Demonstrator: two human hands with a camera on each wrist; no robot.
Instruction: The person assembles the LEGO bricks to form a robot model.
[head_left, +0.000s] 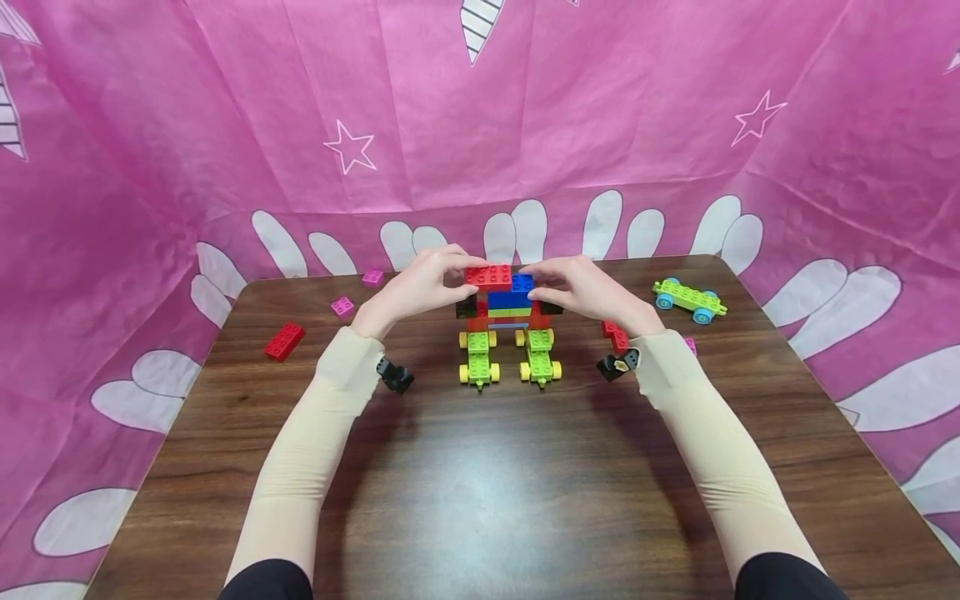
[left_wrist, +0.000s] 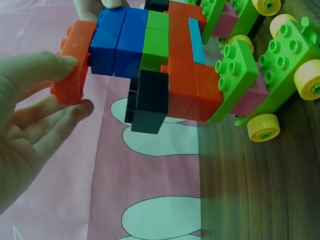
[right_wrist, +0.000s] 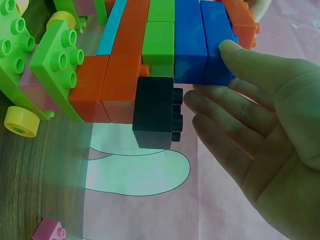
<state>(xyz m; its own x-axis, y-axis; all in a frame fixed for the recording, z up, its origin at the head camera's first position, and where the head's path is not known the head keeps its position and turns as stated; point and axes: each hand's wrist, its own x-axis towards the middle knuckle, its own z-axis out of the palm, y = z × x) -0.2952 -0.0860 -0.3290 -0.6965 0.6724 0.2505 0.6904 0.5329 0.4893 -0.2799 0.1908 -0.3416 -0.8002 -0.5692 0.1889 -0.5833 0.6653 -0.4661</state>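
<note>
My left hand [head_left: 422, 287] pinches a red brick [left_wrist: 75, 60] between thumb and fingers at the top of a stacked brick figure. The red brick sits over a blue brick [left_wrist: 108, 40] and juts past its left end. On the other side, my right hand [head_left: 583, 285] grips the upper blue brick [right_wrist: 218, 45], thumb on its near face and fingers behind. Below are a second blue layer, a light green layer [right_wrist: 159, 47] and red bricks [right_wrist: 89, 90]. A black brick [right_wrist: 154, 112] sticks out at each side. Two green wheeled bases [head_left: 478, 362] with yellow wheels carry the figure.
A green car base with blue wheels [head_left: 688, 300] stands at the back right. Red bricks [head_left: 615, 335] lie beside the right wrist. Toward the left are a red brick [head_left: 284, 342] and two pink bricks [head_left: 342, 307]. A pink printed cloth [head_left: 480, 133] hangs behind the wooden table [head_left: 480, 517].
</note>
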